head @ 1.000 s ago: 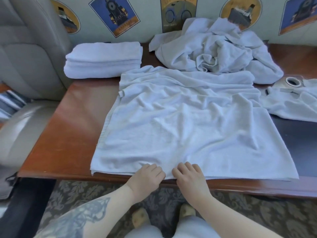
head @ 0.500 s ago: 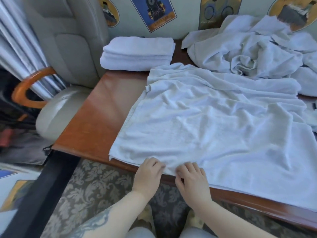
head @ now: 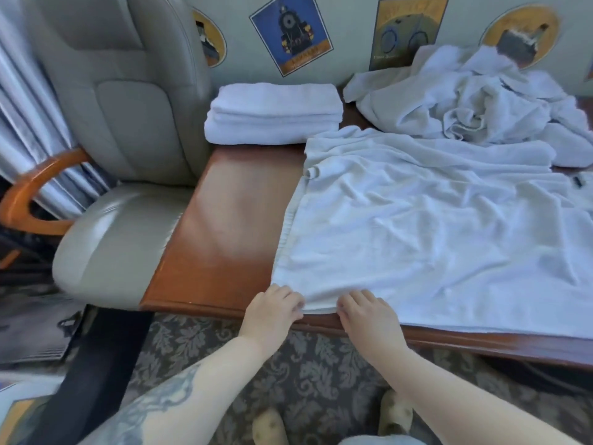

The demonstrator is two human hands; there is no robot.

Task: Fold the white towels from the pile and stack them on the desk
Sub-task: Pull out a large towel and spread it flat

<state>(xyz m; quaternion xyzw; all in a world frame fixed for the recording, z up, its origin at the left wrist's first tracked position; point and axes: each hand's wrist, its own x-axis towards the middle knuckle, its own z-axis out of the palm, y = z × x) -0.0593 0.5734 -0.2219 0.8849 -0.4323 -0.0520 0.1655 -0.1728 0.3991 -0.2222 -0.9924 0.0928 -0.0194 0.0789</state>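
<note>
Gripping the near hem of the spread towel (head: 433, 226) at the desk (head: 224, 220) front edge: left hand (head: 272, 311) at the near-left corner, right hand (head: 365, 311) just beside it, fingers curled onto the cloth. Folded stack (head: 272, 114) at back-left corner; pile (head: 481, 104) along back edge. Best to part the hands wider, keep the hem taut, then lift evenly to the far hem.
</note>
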